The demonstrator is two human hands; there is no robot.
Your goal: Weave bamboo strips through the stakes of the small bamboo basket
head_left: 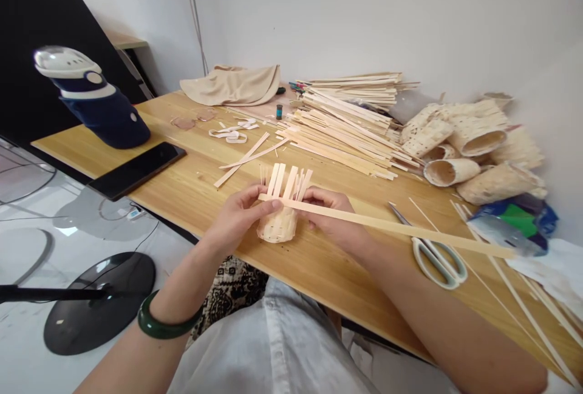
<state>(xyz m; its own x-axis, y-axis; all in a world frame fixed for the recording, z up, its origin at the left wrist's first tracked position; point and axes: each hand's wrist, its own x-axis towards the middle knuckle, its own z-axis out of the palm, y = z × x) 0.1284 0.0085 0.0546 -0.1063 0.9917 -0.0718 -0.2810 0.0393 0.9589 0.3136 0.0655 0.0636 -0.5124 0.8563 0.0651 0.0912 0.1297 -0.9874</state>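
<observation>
A small, partly woven bamboo basket (277, 224) stands on the wooden table (191, 193), with upright strips sticking out of its top. My left hand (237, 215) grips its left side, thumb pressing a long flat bamboo strip (392, 227) against the uprights. My right hand (334, 215) is closed around the basket's right side and the same strip, which runs far out to the right.
White-handled scissors (437, 257) lie right of my hands. A pile of bamboo strips (346, 130) and finished woven baskets (473, 151) fill the back right. A black phone (136, 169) and a blue device (98, 102) sit at the left edge. Thin sticks (523, 303) lie at right.
</observation>
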